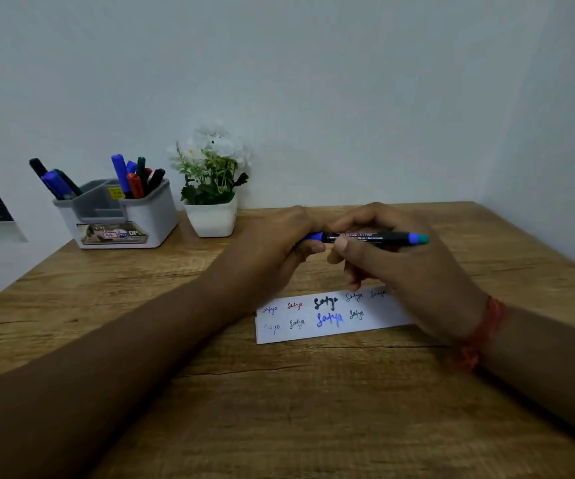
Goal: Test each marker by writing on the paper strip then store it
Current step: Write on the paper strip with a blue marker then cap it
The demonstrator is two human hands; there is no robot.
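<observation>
A black-barrelled marker (pixel 365 237) with blue ends is held level just above and behind the paper strip (pixel 331 318), which lies flat on the wooden worktop (pixel 279 409). The blue cap end of the marker is gripped by the left hand (pixel 279 243), whose fingers are curled round it; the barrel is pinched by the right hand (pixel 400 264), thumb below and fingers wrapped over the top, with the marker's far end sticking out to the right. A red thread band (pixel 483 335) is worn on the right wrist. The right end of the paper strip is covered by the right hand. Two rows of handwritten words in red, black, blue and green are seen on the strip. Well behind and left of the strip, a grey-and-white desk organiser (pixel 120 216) holding several markers is placed, with a small white potted plant (pixel 211 188) just beside it.
</observation>
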